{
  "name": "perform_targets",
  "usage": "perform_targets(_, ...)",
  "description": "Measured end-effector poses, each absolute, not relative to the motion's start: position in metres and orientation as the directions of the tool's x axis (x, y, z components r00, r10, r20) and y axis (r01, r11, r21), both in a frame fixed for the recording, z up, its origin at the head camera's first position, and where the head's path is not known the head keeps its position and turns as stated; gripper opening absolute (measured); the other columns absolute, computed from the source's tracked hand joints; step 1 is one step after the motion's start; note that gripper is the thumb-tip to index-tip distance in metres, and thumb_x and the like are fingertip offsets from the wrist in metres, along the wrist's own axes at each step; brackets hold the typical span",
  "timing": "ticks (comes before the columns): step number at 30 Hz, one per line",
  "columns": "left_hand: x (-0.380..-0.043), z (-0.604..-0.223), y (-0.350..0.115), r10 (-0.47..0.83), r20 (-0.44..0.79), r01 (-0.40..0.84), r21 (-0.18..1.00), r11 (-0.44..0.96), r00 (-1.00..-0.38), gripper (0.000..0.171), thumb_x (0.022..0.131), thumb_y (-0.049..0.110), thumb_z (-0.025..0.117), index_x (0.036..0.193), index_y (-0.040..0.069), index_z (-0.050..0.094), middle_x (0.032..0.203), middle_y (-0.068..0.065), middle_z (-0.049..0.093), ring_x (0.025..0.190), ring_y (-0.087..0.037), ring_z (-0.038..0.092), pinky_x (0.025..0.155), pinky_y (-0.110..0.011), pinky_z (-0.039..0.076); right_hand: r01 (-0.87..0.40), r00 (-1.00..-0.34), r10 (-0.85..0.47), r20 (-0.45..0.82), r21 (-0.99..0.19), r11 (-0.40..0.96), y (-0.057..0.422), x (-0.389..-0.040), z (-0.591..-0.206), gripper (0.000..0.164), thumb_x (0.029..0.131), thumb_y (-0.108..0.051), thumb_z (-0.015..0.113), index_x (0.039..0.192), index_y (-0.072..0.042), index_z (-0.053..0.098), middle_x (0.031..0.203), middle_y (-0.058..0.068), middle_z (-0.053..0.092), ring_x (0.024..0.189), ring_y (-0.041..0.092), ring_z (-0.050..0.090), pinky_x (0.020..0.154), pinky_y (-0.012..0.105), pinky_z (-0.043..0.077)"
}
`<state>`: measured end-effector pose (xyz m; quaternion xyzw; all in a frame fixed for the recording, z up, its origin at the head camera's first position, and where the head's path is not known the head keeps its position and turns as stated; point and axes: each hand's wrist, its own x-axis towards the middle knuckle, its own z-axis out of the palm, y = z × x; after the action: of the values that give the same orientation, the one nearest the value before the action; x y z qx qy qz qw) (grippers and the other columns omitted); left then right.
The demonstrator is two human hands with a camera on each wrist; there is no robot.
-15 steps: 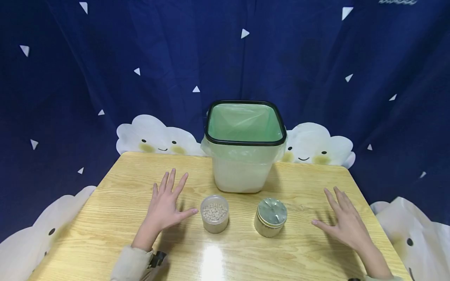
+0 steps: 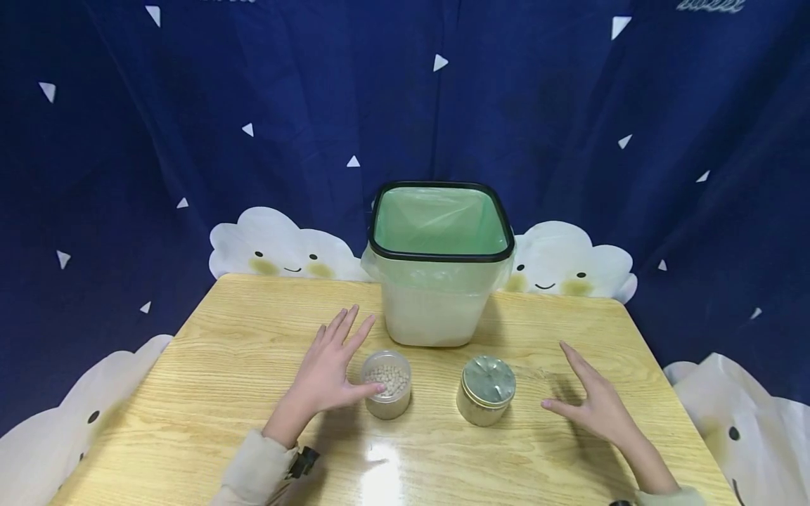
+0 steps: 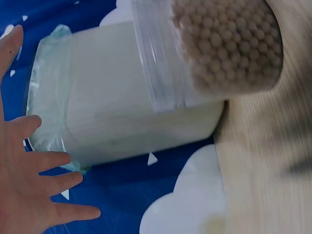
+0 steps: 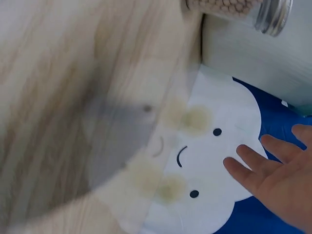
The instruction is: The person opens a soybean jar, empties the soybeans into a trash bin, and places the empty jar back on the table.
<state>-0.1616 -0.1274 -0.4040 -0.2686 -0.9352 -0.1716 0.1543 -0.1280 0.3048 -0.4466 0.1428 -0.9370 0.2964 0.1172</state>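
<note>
Navy blue curtain (image 2: 538, 105) fills the whole back, dotted with little white triangles, plus some white smiley clouds (image 2: 287, 242) printed along the bottom. Next biggest is the table (image 2: 190, 393), light wood grain with a bright patch of glare near the front edge.

Bin (image 2: 433, 313) is up at the far side, roughly in the middle: pale body, black rim, greenish plastic bag (image 2: 436, 221) lining it and folded over the outside.

Then the hands, both coming in from beige sleeves (image 2: 253, 467). Left hand (image 2: 324, 372) is spread wide, thumb well away from the fingers, nothing in it. Right hand (image 2: 598, 406) is wide as well, also holding nothing.

Now the two jars, side by side in front of the bin with a gap between them. Clear jar (image 2: 389, 408) is just to the right of the left hand; from the head view the thumb tip crosses over its near side, but the left wrist view shows space between hand and jar, so no contact that I can see. Silver-lidded jar (image 2: 481, 414) sits left of the right hand, near the thumb tip but clearly apart from it. Its lid (image 2: 489, 379) is shiny and creased-looking.

Smallest stuff: round beige beads (image 2: 392, 377) in the clear jar, and similar ones show through the other's side in the right wrist view.
</note>
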Motion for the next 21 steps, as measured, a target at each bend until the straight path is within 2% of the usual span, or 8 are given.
perform_targets(5, -0.163, -0.403, -0.116, 0.505, 0.418, 0.623, 0.217, 0.751, -0.755, 0.098, 0.066, 0.064, 0.063, 0.145, 0.019, 0.026, 0.148, -0.014, 0.022, 0.132, -0.035, 0.023, 0.101, -0.056, 0.025, -0.36, -0.924, -0.217, 0.314, -0.531, 0.767, 0.298, -0.13, -0.454, 0.092, 0.064, -0.031, 0.082, 0.138, -0.001, 0.036, 0.13, 0.029, 0.043, 0.11, 0.048, 0.046, 0.084, 0.057, 0.041)
perform_targets(10, -0.165, -0.405, -0.103, 0.554, 0.463, 0.69, 0.201, 0.695, -0.692, 0.1, 0.065, 0.065, 0.064, 0.142, 0.011, 0.031, 0.143, -0.016, 0.031, 0.128, -0.035, 0.031, 0.102, -0.049, 0.029, -0.399, -0.913, -0.256, 0.317, -0.573, 0.715, 0.293, -0.132, -0.461, 0.078, 0.065, -0.023, 0.082, 0.129, 0.003, 0.046, 0.121, 0.024, 0.053, 0.103, 0.039, 0.053, 0.077, 0.05, 0.047)
perform_targets(14, -0.167, -0.406, -0.094, 0.558, 0.464, 0.704, 0.242, 0.668, -0.688, 0.097, 0.065, 0.065, 0.064, 0.139, 0.01, 0.036, 0.138, -0.013, 0.037, 0.125, -0.032, 0.035, 0.099, -0.047, 0.033, -0.396, -0.918, -0.275, 0.285, -0.635, 0.663, 0.29, -0.134, -0.465, 0.071, 0.067, -0.019, 0.081, 0.127, 0.001, 0.048, 0.118, 0.022, 0.055, 0.1, 0.037, 0.054, 0.076, 0.048, 0.048)
perform_targets(21, -0.17, -0.405, -0.078, 0.574, 0.417, 0.703, 0.303, 0.643, -0.705, 0.093, 0.064, 0.065, 0.066, 0.136, 0.013, 0.037, 0.134, -0.012, 0.04, 0.122, -0.027, 0.04, 0.094, -0.046, 0.038, -0.367, -0.926, -0.309, 0.219, -0.72, 0.589, 0.288, -0.139, -0.474, 0.072, 0.07, -0.016, 0.079, 0.13, 0.002, 0.043, 0.121, 0.026, 0.051, 0.102, 0.041, 0.053, 0.079, 0.051, 0.047)
